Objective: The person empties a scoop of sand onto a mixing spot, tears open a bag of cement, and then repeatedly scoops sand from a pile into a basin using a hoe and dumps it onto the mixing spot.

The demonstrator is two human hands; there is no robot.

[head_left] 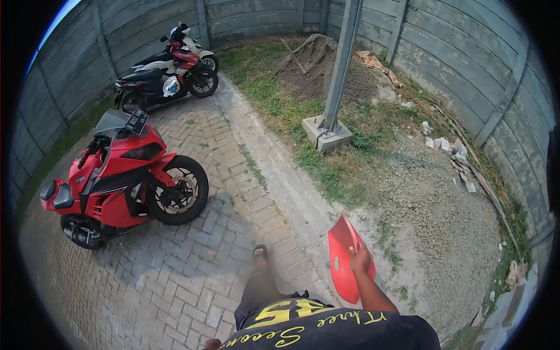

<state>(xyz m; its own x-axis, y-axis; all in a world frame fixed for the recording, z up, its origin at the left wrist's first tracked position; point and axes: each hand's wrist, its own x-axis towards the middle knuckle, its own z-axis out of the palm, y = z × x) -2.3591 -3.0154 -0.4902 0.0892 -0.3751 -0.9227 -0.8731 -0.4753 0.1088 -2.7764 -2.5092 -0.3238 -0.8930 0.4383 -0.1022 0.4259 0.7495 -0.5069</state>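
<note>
My right hand (360,260) is closed on the edge of a red plastic scoop (344,280), down by my right side. The scoop is curved, comes to a point at its far end, and has a slot cut in the side facing left. Paving and bare ground lie beneath it. At the bottom edge, only a small bit of what looks like my left hand (212,345) shows beside my dark shirt; its fingers are hidden.
A red sport motorcycle (125,181) stands on the paving to the left. Two scooters are parked behind it, including a red-and-black one (157,84). Ahead are a metal post (341,64) on a concrete base (326,135), a sand heap (318,61) and a concrete wall (461,64). Gravel (449,216) covers the right.
</note>
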